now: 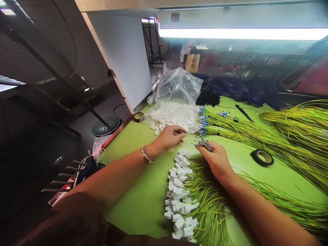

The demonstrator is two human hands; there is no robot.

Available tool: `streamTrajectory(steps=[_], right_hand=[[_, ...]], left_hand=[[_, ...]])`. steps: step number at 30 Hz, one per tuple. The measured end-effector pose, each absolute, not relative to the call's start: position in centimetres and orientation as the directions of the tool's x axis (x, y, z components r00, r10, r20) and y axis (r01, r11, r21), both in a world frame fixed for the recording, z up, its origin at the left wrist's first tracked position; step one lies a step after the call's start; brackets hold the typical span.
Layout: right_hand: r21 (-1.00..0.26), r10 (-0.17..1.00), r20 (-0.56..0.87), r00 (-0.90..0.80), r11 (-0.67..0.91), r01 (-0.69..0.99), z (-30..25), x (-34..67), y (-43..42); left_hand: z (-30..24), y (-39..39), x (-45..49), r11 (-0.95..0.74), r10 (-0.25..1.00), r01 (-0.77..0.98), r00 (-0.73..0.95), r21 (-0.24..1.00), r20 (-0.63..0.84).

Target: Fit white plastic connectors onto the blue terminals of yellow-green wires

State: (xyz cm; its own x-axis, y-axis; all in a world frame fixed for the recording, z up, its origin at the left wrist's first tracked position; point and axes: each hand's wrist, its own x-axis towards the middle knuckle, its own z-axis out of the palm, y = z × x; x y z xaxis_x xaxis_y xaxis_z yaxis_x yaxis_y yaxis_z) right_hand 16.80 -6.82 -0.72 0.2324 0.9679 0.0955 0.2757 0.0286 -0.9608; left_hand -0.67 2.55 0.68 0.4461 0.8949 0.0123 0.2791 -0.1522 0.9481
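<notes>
My left hand (169,137) is closed in a pinch in front of the plastic bag; a small pale bit shows at its fingertips, too small to name. Just to its right, my right hand (216,156) grips a bunch of yellow-green wires whose blue-sleeved terminals (205,142) stick out past the thumb, pointing left. Below both hands lies a column of white plastic connectors (178,182) on yellow-green wires (207,201). Behind the left hand, loose white connector housings (174,114) fill the mouth of a clear plastic bag (179,83), with several spilled on the green tabletop (133,174).
Long bundles of yellow-green wires (256,136) with blue terminals lie to the right. One black tape roll (261,157) sits among them, another tape roll (138,117) by the left edge. Dark wires (238,87) are heaped at the back, beneath a lit tube (241,33).
</notes>
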Motion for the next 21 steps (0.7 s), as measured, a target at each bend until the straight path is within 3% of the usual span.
streamTrajectory(steps=[3, 8, 21], right_hand=[[-0.956, 0.957, 0.124, 0.261, 0.045, 0.289, -0.9, 16.9, -6.8], [-0.94, 0.952, 0.129, 0.278, 0.028, 0.341, -0.7, 17.0, -6.8], [-0.882, 0.952, 0.178, 0.25, 0.042, 0.469, 0.3, 16.6, -7.1]], left_hand=[[0.9, 2.0, -0.4, 0.183, 0.841, 0.014, 0.516, 0.983, -0.164], [0.7, 1.0, -0.2, 0.452, 0.743, -0.145, 0.607, 0.88, -0.281], [0.6, 0.9, -0.1, 0.439, 0.732, -0.189, 0.642, 0.878, -0.227]])
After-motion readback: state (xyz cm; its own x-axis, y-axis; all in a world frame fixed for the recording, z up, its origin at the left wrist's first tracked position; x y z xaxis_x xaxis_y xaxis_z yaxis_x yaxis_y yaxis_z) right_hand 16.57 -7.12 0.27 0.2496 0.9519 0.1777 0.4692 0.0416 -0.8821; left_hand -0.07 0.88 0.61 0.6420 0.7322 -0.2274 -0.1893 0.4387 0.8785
